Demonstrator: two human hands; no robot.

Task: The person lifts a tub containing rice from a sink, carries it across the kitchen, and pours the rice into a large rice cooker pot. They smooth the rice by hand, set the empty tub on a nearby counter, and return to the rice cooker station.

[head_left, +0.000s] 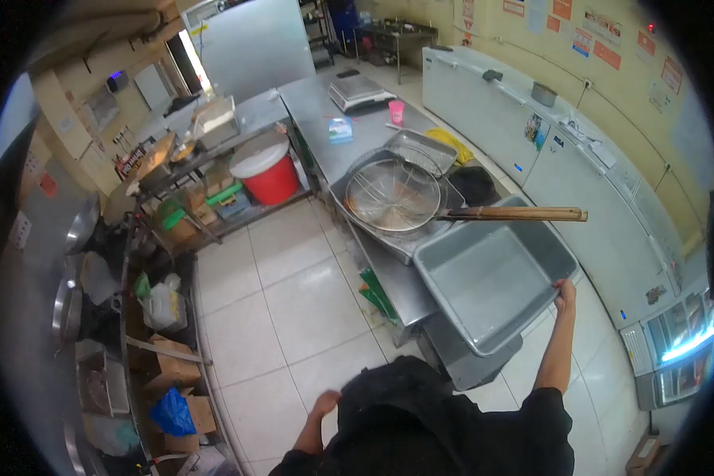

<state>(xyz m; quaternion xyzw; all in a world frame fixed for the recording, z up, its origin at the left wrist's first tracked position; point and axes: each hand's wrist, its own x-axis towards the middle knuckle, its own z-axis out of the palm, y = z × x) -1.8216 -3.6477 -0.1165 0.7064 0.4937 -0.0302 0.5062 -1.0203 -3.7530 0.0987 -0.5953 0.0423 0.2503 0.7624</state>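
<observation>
My right hand [564, 295] is closed on the near right rim of a grey plastic tub [496, 274]. The tub is tilted at the end of the steel table, and only a little wetness or residue shows on its floor. A wire strainer [394, 196] with a long wooden handle [523, 213] lies just beyond it, the handle reaching over the tub's far edge. Beside my body, low over the floor, is my left hand [325, 403]. It touches no object that I can see, and its fingers are too small and partly hidden to read.
On the steel table [317, 111] stand a scale [362, 94], a pink cup [396, 111] and a metal tray [424, 151]. White chest freezers [571, 159] line the right wall. A red bucket [271, 178] sits on the left shelf. Stove and boxes [174, 361] flank the tiled floor.
</observation>
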